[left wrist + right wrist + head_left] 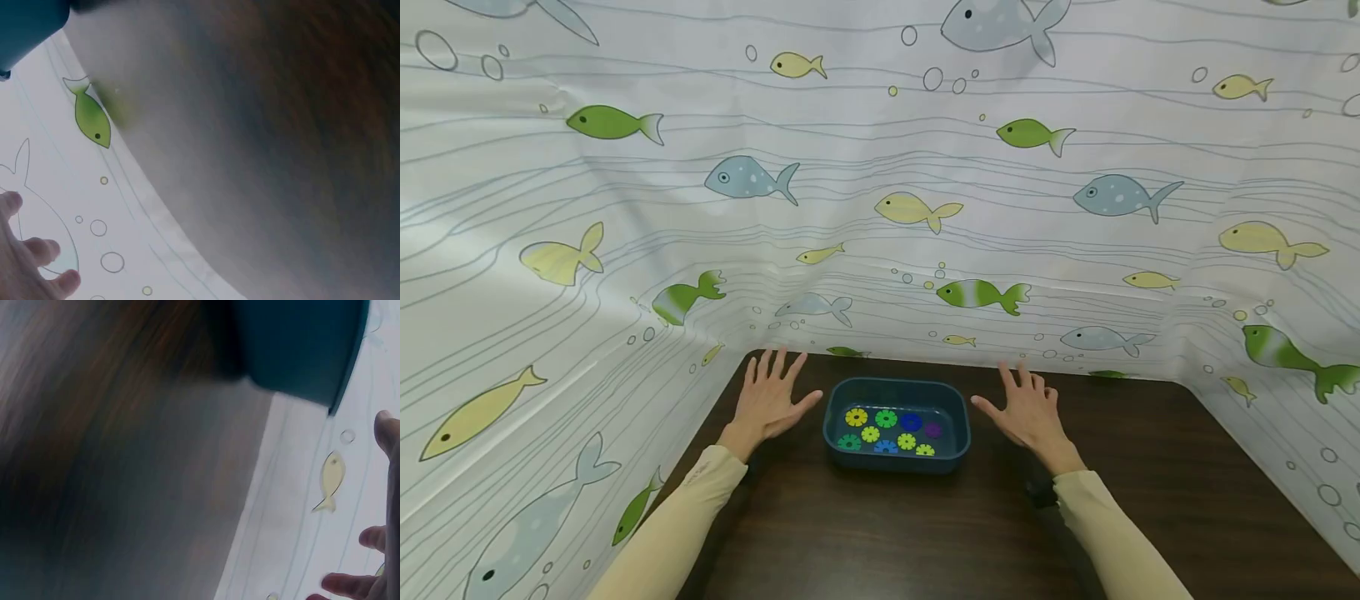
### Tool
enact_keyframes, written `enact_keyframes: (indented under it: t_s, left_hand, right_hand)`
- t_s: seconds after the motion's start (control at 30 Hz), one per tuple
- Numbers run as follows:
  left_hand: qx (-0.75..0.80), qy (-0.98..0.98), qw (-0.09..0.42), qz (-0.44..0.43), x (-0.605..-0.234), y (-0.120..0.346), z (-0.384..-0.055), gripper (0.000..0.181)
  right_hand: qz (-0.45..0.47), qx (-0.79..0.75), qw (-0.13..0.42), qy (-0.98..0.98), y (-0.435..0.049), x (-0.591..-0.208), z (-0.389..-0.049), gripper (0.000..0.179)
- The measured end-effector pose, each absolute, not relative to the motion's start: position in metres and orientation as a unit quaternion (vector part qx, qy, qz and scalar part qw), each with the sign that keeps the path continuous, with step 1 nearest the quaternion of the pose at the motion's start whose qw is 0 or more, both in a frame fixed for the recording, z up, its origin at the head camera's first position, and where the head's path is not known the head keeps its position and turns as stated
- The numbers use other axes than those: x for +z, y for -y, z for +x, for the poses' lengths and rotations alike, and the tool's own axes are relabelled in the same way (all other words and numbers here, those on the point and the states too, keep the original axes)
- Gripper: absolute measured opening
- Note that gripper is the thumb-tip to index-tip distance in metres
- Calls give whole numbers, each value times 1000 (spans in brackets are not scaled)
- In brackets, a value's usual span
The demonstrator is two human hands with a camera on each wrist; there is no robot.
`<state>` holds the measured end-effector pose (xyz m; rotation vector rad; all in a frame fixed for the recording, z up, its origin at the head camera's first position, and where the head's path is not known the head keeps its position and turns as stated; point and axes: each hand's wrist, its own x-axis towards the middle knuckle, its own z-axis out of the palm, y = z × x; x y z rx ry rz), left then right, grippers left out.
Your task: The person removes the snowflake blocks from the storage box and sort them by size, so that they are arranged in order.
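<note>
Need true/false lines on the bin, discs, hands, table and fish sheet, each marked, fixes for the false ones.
1. The dark blue bin holds slotted discs of several colours. True.
2. The left hand grips a disc. False: it holds nothing.
3. In the head view, the purple disc lies in the bin's right half. True.
4. Both hands are on the same side of the bin. False: the right hand is on the opposite side from the left.
5. The table is white. False: dark brown.
6. The sheet shows fish. True.
</note>
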<state>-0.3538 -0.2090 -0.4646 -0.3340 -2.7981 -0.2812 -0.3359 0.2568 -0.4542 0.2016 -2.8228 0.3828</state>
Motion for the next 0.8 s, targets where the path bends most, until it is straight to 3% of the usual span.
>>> enact_keyframes:
  t_s: [0.33, 0.53, 0.8]
  left_hand:
    - [-211, 957, 156, -120, -462, 202, -347, 91]
    - [-324, 935, 85, -117, -454, 193, -339, 98]
    - [-395, 905, -1, -155, -459, 173, -329, 98]
  right_hand:
    - [112, 236, 131, 956, -216, -443, -330, 82]
    - [163, 262, 111, 945, -190, -440, -326, 62]
    - [190, 239, 45, 951, -157, -449, -331, 44]
